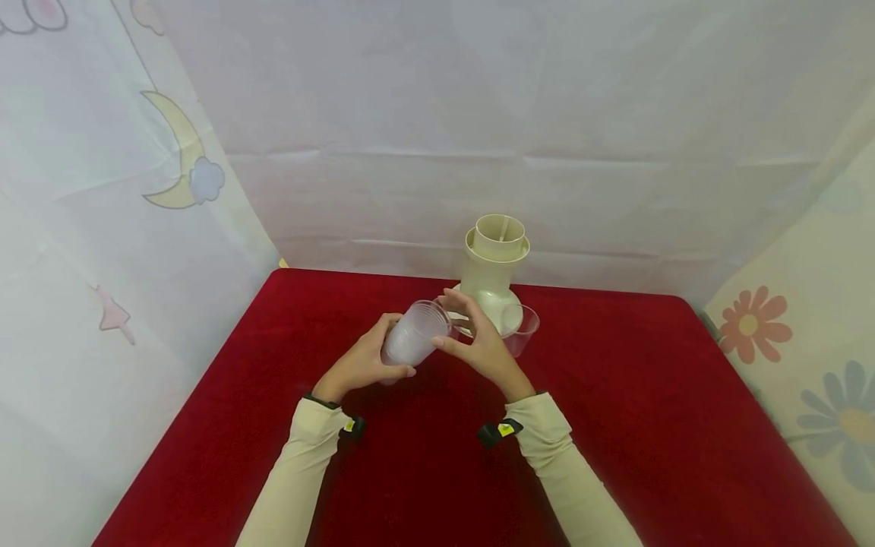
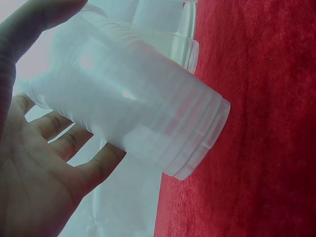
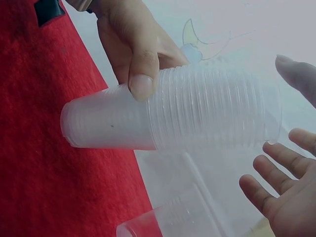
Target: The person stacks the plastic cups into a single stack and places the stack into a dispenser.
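Observation:
My left hand [image 1: 361, 363] grips a tilted stack of clear plastic cups [image 1: 414, 339] above the red cloth, fingers and thumb round its side. In the right wrist view, the nested rims of the stack [image 3: 207, 108] point toward my right hand [image 3: 291, 192]. That hand's fingers are spread around the rim end, one fingertip right at the edge of the outermost cup. In the head view, my right hand [image 1: 484, 348] is beside the stack's mouth. A single clear cup [image 1: 519, 334] stands upright just beyond it, to the right.
Behind the hands stands a cream plastic cylinder [image 1: 487, 273] on a wide round base, with a narrower tube at its top. Red cloth [image 1: 615, 395] covers the table. White printed fabric [image 1: 383, 182] hangs behind the table and along both sides.

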Motion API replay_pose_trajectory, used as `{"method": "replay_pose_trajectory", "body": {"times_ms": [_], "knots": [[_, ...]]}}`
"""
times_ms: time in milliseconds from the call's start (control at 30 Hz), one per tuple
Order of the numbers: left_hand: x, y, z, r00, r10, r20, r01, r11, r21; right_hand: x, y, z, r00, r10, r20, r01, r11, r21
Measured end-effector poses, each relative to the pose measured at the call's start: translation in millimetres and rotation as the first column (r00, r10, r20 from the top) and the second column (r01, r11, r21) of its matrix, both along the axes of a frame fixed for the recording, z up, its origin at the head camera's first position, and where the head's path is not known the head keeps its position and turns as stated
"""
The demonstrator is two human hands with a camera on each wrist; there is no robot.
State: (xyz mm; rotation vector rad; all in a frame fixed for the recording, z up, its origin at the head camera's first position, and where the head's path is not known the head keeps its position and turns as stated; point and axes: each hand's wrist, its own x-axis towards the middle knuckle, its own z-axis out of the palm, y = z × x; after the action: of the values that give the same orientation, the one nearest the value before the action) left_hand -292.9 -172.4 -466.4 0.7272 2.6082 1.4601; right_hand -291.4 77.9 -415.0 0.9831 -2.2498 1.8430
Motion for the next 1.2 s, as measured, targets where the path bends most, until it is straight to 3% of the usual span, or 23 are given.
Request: {"method": "replay_pose_trajectory", "body": {"times_ms": [200,300,700,1200], "knots": [[0.6,0.0,1.4,1.000,-0.002,-0.002,0.002,1.000,0.000,12.5,2.2,23.7,1.000,0.005,-0.024,-0.005,1.000,-0.010],[0.5,0.3,3.4,1.000,-0.006,-0.008,0.006,1.000,0.005,12.0,5.5,27.2,0.999,-0.008,-0.042,0.008,1.000,-0.008],[3.6,1.1,4.9,1.000,-0.008,-0.002,0.008,1.000,0.003,11.2,15.4,29.3,0.997,-0.048,-0.056,0.047,0.999,-0.007],[-0.9,0.2,1.1,1.000,0.011,-0.011,-0.011,1.000,-0.015,2.7,37.0,35.2,0.994,-0.101,-0.047,0.101,0.995,-0.002]]}}
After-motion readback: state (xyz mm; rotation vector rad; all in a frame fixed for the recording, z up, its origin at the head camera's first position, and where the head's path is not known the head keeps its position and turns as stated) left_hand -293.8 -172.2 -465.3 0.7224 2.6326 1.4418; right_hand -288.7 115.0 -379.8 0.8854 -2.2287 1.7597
